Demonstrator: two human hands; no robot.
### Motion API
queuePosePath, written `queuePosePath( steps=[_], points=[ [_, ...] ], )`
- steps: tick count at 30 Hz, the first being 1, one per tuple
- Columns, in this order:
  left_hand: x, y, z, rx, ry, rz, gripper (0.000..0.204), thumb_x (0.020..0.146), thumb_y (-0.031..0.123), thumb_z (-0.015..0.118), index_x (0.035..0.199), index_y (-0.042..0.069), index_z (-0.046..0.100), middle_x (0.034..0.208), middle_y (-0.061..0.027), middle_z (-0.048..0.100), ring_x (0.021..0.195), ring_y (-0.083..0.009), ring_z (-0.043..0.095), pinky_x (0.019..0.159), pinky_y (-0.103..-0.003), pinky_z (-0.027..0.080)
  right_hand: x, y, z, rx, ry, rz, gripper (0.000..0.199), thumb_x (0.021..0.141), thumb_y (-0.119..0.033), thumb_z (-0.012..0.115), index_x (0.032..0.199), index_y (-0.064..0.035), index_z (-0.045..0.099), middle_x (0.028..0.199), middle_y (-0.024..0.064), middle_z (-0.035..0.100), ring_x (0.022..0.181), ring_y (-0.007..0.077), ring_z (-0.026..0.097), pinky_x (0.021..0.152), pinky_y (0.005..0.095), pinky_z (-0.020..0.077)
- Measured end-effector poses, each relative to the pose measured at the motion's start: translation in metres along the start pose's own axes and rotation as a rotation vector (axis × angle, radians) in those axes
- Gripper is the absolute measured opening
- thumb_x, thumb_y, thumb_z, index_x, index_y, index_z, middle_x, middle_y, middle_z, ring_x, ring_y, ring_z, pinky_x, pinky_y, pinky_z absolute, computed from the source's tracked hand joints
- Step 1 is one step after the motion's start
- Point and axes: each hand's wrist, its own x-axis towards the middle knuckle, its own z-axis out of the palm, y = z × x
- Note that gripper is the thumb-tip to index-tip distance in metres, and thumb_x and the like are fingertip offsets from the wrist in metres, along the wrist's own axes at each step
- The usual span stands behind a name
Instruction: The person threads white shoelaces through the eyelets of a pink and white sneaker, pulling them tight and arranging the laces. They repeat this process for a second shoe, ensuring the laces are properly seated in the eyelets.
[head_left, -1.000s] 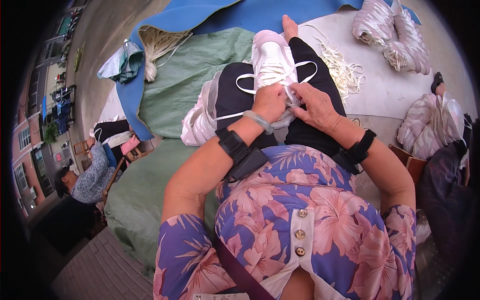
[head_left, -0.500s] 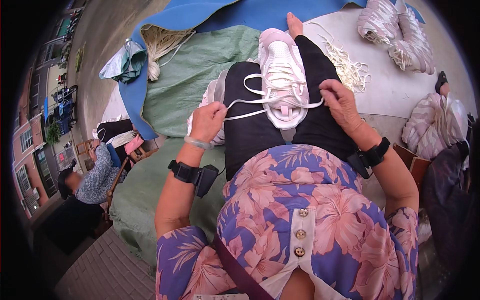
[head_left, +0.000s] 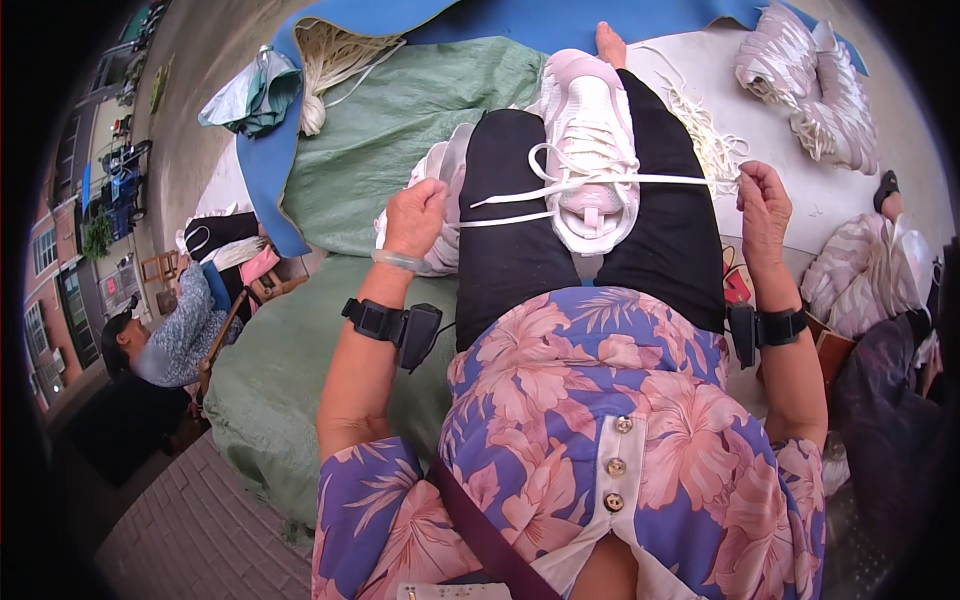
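Note:
A white and pale pink sneaker (head_left: 590,130) rests on my lap between my thighs, its toe pointing away from me and its white lace threaded through the upper. My right hand (head_left: 763,205) pinches one lace (head_left: 680,179), drawn out taut to the right of the shoe. To the left, my left hand (head_left: 415,218) is closed, beside another white-pink shoe (head_left: 448,165) that it partly covers. Two lengths of lace stretch toward this hand; the upper one's tip stops short of the fingers. Whether the fingers hold the lower one is unclear.
Bundled white-pink shoes (head_left: 800,85) lie at far right, with more shoes (head_left: 870,255) nearer. Loose white laces (head_left: 705,120) lie beyond my right knee. A lace hank (head_left: 335,65) hangs at far left by a green cover (head_left: 400,100). Another person (head_left: 180,330) sits at left.
My right hand has moved right, pulling the lace out longer and straighter across the shoe. The upper lace end has come away from my left hand, which stays closed.

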Motion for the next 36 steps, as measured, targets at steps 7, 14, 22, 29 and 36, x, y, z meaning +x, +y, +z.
queuePosePath(
  steps=[7, 14, 22, 29, 36],
  points=[
    [0.003, -0.063, -0.017, -0.197, 0.13, -0.44, 0.014, 0.08, 0.017, 0.057, 0.078, 0.004, 0.062, 0.061, -0.0046, 0.057, 0.045, -0.0107, 0.054, 0.041, -0.025, 0.043, 0.005, -0.041, 0.026, 0.035, -0.24, -0.069, 0.012, 0.085, -0.004, 0.055, 0.096, 0.0001, 0.059, 0.077, 0.0004, 0.056, 0.065, 0.0064, 0.052, 0.061, 0.0191, 0.0418],
    [0.016, -0.08, 0.015, 0.292, 0.321, -0.043, 0.017, 0.072, 0.021, 0.066, 0.079, 0.006, 0.063, 0.077, -0.0122, 0.061, 0.073, -0.0265, 0.061, 0.062, -0.036, 0.048, 0.044, -0.042, 0.057, -0.183, -0.248, -0.16, 0.027, 0.085, -0.005, 0.056, 0.111, -0.0003, 0.053, 0.102, 0.0061, 0.056, 0.09, 0.0115, 0.054, 0.078, 0.0234, 0.0433],
    [0.032, -0.061, 0.036, 0.811, 0.338, -0.1, 0.015, 0.068, 0.018, 0.064, 0.08, 0.01, 0.067, 0.098, -0.0124, 0.05, 0.093, -0.0327, 0.046, 0.08, -0.043, 0.037, -0.001, -0.021, 0.056, -0.365, -0.299, -0.173, 0.021, 0.081, -0.012, 0.062, 0.1, -0.0026, 0.056, 0.093, 0.0038, 0.054, 0.082, 0.0121, 0.051, 0.073, 0.0241, 0.0429],
    [0.023, -0.095, 0.024, 0.684, 0.127, -0.315, 0.02, 0.076, 0.027, 0.057, 0.088, 0.013, 0.064, 0.11, -0.0172, 0.052, 0.098, -0.037, 0.054, 0.082, -0.044, 0.044, -0.011, -0.03, 0.061, -0.453, -0.379, -0.255, 0.018, 0.082, -0.014, 0.062, 0.092, -0.0004, 0.057, 0.086, 0.0062, 0.057, 0.08, 0.0153, 0.054, 0.074, 0.0261, 0.0429],
    [0.016, -0.121, -0.059, 0.696, 0.662, -0.102, 0.024, 0.078, 0.027, 0.056, 0.081, 0.004, 0.063, 0.098, -0.0177, 0.058, 0.086, -0.0342, 0.056, 0.075, -0.044, 0.045, -0.012, -0.021, 0.049, -0.448, -0.428, -0.248, 0.017, 0.082, -0.012, 0.061, 0.093, -0.0002, 0.057, 0.087, 0.0067, 0.057, 0.082, 0.0158, 0.054, 0.076, 0.0262, 0.0427]
  ],
)
